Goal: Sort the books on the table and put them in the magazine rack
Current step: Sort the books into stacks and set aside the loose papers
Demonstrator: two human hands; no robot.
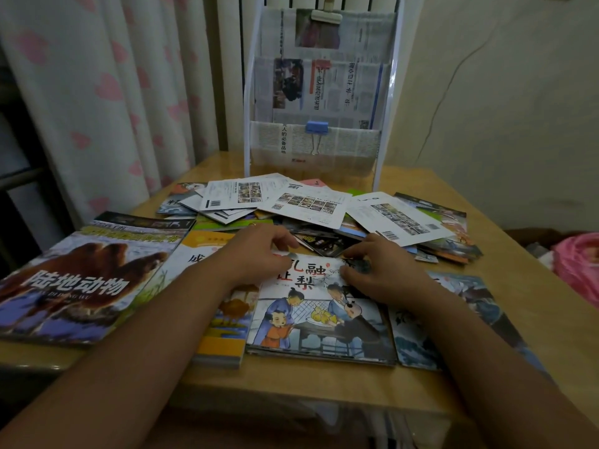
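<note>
A: Where the table (324, 390) comes nearest the person, which book is being handled?

B: The picture book (319, 319) with painted figures round a plate of pears. It tops a thin stack close to the near edge, about the middle. Both hands lie on its far end. The left hand (256, 254) sits at the far left corner of the cover, fingers curled, fingertips pressed on it. The right hand (385, 273) sits at the far right corner, fingers bent and pinching the cover's edge.

A: What lies beside it?

B: Just left, partly under the left forearm, a yellow book (223, 322) on its own stack. Further left, toward the table's left edge, a large camel book (77, 280) lies flat. On the right, a blue-toned book (460, 319) shows from under the right forearm.

A: And the rest?

B: A loose heap of books (311, 209) spreads across the far half of the table, several with white back covers up, overlapping.

A: The rack?

B: The magazine rack (316, 92) stands upright at the far edge, behind the heap, its white frame lined with newspaper. A blue binder clip (316, 128) grips the lower pocket; a pale clip (325, 16) sits at the top.

A: Beyond the table?

B: A curtain with pink hearts (107, 89) hangs left; something pink (577, 264) lies off the right edge.
</note>
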